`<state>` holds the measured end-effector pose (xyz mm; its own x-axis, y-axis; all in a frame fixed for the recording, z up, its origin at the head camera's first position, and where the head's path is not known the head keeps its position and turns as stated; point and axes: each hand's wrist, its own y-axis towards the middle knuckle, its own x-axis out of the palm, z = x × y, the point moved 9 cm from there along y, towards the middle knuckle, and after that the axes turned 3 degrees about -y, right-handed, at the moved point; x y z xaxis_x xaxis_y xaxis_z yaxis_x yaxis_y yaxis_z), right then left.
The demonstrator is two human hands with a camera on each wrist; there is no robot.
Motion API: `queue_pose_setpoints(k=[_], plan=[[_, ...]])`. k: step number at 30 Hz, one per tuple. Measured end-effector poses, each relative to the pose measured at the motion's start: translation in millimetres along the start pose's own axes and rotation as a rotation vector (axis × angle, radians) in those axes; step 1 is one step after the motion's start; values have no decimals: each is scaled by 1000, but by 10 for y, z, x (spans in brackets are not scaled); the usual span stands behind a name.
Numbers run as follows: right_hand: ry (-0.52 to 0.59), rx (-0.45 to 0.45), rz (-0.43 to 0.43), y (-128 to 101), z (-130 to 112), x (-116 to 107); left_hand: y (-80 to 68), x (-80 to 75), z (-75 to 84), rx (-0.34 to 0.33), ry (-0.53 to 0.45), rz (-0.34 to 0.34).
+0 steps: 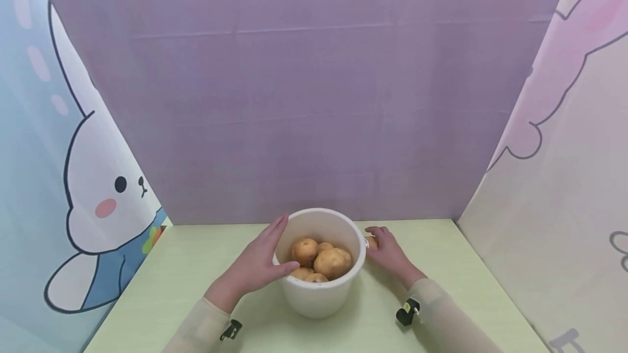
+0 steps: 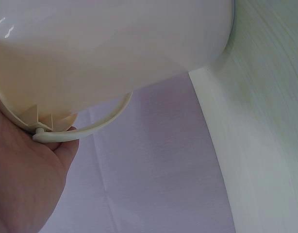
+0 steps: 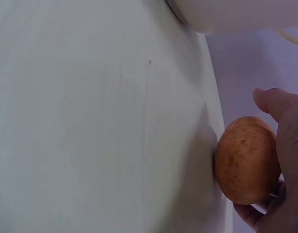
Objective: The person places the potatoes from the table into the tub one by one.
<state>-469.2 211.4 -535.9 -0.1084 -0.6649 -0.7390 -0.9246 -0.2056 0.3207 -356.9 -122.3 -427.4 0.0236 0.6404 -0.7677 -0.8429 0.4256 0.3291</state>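
A white bucket (image 1: pixel 319 301) holding several potatoes (image 1: pixel 332 263) stands upright on the table. My left hand (image 1: pixel 255 263) holds its left side at the rim, the thumb over the edge and the fingers along the outside. In the left wrist view those fingers sit by the pivot of the curved bucket handle (image 2: pixel 98 127). Just right of the bucket, my right hand (image 1: pixel 387 252) has its fingers curled round a single potato (image 3: pixel 247 160). The thumb (image 3: pixel 273 101) stands apart from that potato in the right wrist view.
The pale green table (image 1: pixel 196 266) meets a purple backdrop (image 1: pixel 314 124) close behind the bucket. Printed cartoon panels stand on both sides, one with a white rabbit (image 1: pixel 105 233). Small black devices sit at each sleeve cuff.
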Motion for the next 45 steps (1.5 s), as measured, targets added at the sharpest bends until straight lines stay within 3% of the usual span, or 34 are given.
queue_pose_setpoints(k=[7,12,15,22,27,40,45], plan=[[43,36,-8,5,123,100,2,18,-2,12,-1,6],[111,-98,73,6,200,128,-1,27,5,13,-2,7],[126,-131,94,5,192,123,0,27,7,13,-2,8],[99,23,18,6,113,123,3,24,2,15,7,11],[85,67,-4,8,105,116,1,27,-1,12,5,12],[103,-7,27,97,-159,-227,-6,32,-2,10,4,16],[136,14,15,135,-285,-372,-12,23,2,13,4,18]])
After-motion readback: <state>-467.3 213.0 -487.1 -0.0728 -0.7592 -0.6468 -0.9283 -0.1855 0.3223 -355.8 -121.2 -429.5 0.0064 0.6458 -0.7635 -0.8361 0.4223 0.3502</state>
